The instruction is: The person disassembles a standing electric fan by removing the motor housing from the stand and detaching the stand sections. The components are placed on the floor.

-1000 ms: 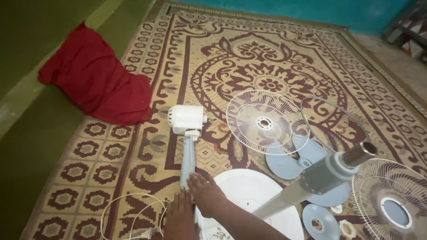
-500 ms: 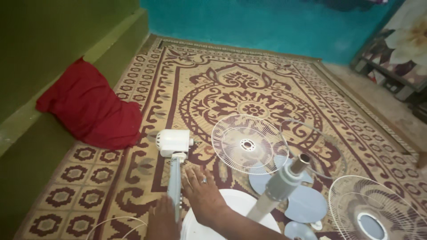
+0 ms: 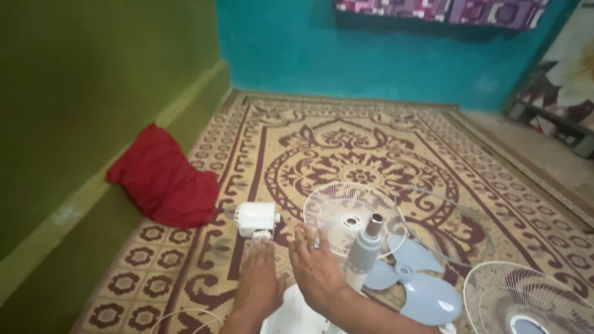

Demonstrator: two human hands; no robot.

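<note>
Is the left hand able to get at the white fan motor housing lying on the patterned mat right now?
Probably yes. The left hand lies just below the white fan motor housing, fingertips almost at its neck, and nothing sits between them on the patterned mat.

Green wall (image 3: 93, 93), teal wall (image 3: 371, 55), patterned maroon rug (image 3: 371, 142)

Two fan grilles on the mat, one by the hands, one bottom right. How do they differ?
The grille by the hands has an open hole at its hub; the bottom-right grille has a grey-blue centre disc. The first lies whole in view, partly behind the grey pole, with the right hand at its edge; the second is cut off by the frame, untouched. Both are white, round wire guards lying on the patterned mat.
</note>
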